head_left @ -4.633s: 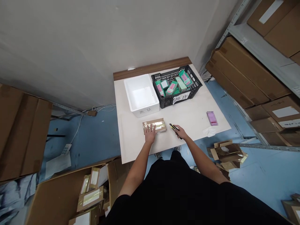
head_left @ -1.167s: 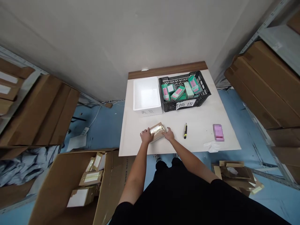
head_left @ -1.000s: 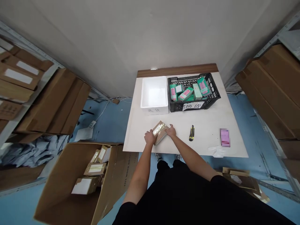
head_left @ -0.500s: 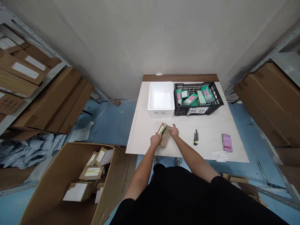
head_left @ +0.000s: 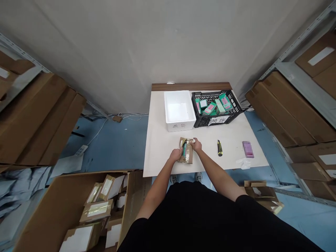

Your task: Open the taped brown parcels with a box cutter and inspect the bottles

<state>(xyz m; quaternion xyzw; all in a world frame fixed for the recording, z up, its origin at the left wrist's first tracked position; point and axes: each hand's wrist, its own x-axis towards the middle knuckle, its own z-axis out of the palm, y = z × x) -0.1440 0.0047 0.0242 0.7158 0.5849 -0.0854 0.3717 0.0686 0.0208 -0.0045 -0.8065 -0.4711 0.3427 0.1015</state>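
A small taped cardboard box is between my hands near the front edge of the white table. Its top is partly parted, and something green shows inside. My left hand is closed on the box's left side. At the upper right, my right hand grips a flap of the same box. A black and yellow utility knife lies on the table to the right of my right hand.
Behind the box stand a white foam bin and a black crate with several green-and-pink boxes. A blurred pink item and white crumpled plastic lie at the right. A large carton of parcels stands at lower left; shelves flank both sides.
The cardboard box has turned more upright in view, and its opening has widened, showing more green inside. My hands stay on it. The view has shifted.
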